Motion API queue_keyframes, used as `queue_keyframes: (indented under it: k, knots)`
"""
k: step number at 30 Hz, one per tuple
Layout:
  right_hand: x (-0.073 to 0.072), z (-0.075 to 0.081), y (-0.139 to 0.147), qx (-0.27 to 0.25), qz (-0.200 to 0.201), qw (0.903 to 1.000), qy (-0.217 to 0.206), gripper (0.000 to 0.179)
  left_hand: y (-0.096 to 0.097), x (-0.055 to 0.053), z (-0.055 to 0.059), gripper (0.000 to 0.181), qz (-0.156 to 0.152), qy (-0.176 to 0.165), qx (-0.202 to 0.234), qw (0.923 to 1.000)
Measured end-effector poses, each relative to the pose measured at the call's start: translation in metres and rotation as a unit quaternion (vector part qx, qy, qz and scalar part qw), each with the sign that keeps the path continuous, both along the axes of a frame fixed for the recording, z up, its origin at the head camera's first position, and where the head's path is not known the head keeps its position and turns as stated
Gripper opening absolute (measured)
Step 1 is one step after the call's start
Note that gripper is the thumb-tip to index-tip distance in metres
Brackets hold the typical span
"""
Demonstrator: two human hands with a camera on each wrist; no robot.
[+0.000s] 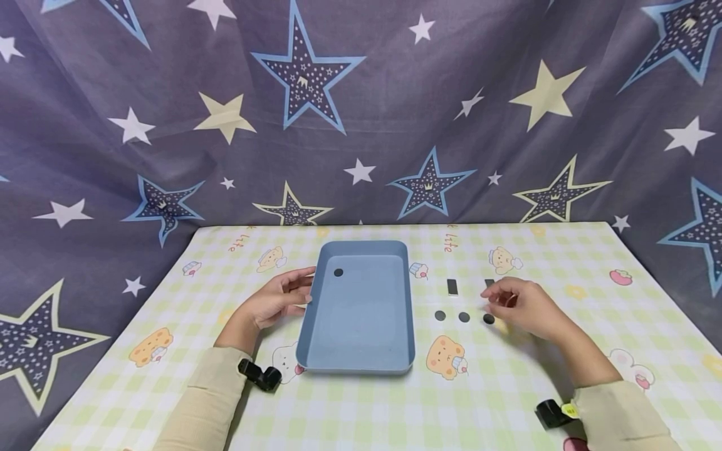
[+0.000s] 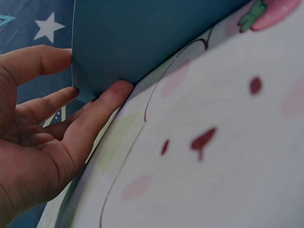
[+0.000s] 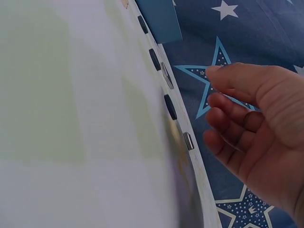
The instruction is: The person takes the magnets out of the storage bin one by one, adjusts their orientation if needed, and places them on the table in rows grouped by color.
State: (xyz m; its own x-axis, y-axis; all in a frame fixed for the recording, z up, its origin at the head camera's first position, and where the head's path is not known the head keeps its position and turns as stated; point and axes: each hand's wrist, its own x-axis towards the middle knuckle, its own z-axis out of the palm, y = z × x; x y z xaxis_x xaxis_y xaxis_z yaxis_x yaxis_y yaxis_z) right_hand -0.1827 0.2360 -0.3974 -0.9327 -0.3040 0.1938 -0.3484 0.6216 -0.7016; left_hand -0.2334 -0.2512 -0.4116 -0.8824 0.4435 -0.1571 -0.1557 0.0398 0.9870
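Observation:
A shallow blue-grey tray (image 1: pixel 361 326) lies on the table with one small black disc (image 1: pixel 338 272) inside, near its far left corner. My left hand (image 1: pixel 276 297) is at the tray's left side, its fingertips against the outer wall (image 2: pixel 142 38), not wrapped round it. To the right of the tray, a left disc (image 1: pixel 440 316), a middle disc (image 1: pixel 464 317) and a right disc (image 1: pixel 489 319) form a row. Behind them lie two dark rectangular pieces, one (image 1: pixel 452 287) in full view, the other partly behind my right hand (image 1: pixel 521 304). That hand hovers above the cloth, fingers loosely bent, holding nothing.
A checked tablecloth (image 1: pixel 361 413) with cartoon prints covers the table. Behind the far edge hangs a dark curtain (image 1: pixel 361 113) patterned with stars. Each wrist wears a small black camera, the left one (image 1: pixel 259 376) close to the tray's near left corner.

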Motion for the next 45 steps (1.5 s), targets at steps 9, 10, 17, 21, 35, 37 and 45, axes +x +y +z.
queue_keyframes:
  k: [9,10,17,21,35,37,45]
  knots:
    - [0.003,0.002,-0.012,-0.031,0.005,0.999,0.032,0.018,-0.001,-0.001,-0.002,0.072,-0.007,0.003,0.002,1.0]
    - [0.003,0.002,-0.014,-0.031,0.009,0.9988,0.037,0.017,-0.001,0.0,-0.002,0.073,-0.007,0.003,0.002,1.0]
    - [0.008,0.005,-0.031,-0.043,0.046,0.9948,0.08,0.019,-0.001,0.0,0.0,0.073,-0.005,0.001,0.003,1.0]
    - [0.01,0.006,-0.039,-0.055,0.063,0.9912,0.102,0.018,-0.001,0.001,0.0,0.074,-0.004,0.001,0.005,1.0]
    - [0.007,0.006,-0.058,-0.064,0.066,0.9863,0.137,0.022,0.0,0.0,0.0,0.074,-0.007,0.001,0.011,0.9999]
    - [0.006,0.007,-0.06,-0.065,0.073,0.986,0.135,0.022,0.0,0.0,-0.001,0.074,-0.008,0.0,0.012,0.9999]
    - [0.001,0.015,-0.069,-0.057,0.089,0.9856,0.132,0.022,0.001,0.0,0.0,0.074,-0.006,0.0,0.009,0.9999]
